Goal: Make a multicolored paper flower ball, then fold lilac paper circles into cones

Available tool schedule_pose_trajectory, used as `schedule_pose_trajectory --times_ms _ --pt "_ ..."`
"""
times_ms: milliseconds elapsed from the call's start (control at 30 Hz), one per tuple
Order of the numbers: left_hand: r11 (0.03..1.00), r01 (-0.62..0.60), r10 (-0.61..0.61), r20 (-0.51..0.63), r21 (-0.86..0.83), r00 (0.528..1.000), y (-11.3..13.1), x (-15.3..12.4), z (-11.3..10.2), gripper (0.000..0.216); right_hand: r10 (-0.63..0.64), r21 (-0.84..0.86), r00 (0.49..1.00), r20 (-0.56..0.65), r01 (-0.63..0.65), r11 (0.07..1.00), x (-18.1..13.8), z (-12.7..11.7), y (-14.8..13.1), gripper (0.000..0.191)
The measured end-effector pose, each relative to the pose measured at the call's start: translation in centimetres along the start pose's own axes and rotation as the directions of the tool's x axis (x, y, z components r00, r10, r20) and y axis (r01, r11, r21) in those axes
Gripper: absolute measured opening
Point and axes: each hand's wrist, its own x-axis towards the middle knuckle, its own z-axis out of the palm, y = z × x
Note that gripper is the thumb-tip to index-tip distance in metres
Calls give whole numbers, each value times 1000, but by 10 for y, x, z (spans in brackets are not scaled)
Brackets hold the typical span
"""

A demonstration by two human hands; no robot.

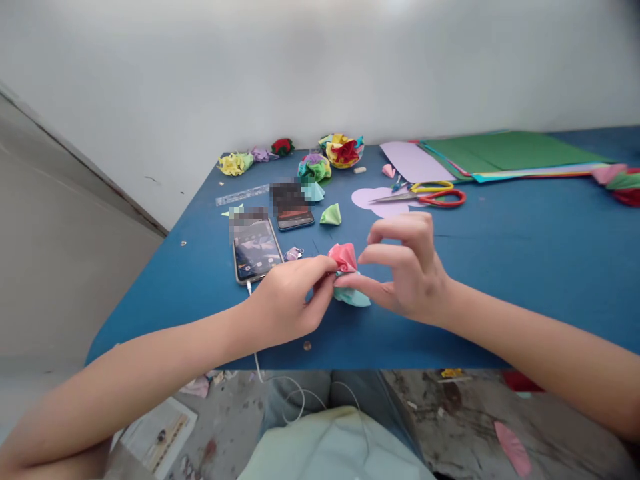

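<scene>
My left hand [295, 293] pinches a small paper flower between thumb and fingertips above the table's front part. The flower has pink folded petals [344, 257] on top and light blue paper [353, 296] below. At its right is my right hand [407, 267], index finger and thumb curved and apart. The right thumb tip reaches the flower where pink and blue meet; whether it presses on it I cannot tell. A light green folded paper piece [331, 215] and a light blue folded piece [313, 192] lie just behind the hands.
On the blue table [525, 267] lie two phones, one a cabled phone [257, 247], a clear ruler [243, 195], and scissors [425, 195] on purple paper circles [370, 198]. Finished crepe-like paper flowers [345, 151] and stacked coloured sheets [515, 153] sit along the wall.
</scene>
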Motion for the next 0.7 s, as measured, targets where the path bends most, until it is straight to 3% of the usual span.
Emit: schedule_pose_trajectory --times_ms 100,200,333,433,533,700 --pt "1000 18 -18 -16 -10 1000 2 0 -1 8 6 40 994 107 -10 999 1 0 3 22" --pt "999 -36 36 -36 5 999 1 0 -1 6 68 199 983 168 -101 975 4 0 5 15" --pt "994 -106 107 -62 28 992 -1 0 -2 9 179 423 951 251 -274 864 9 -4 6 10" --pt "995 -95 97 -48 36 994 -1 1 -4 12 222 499 926 305 -354 791 10 -7 7 9" --pt "995 -84 87 -56 55 995 -1 1 -4 12 213 488 929 304 -343 803 9 -7 6 7" --pt "989 -99 105 -49 107 993 -4 -1 -3 8 120 342 960 253 -205 917 5 -6 0 9"
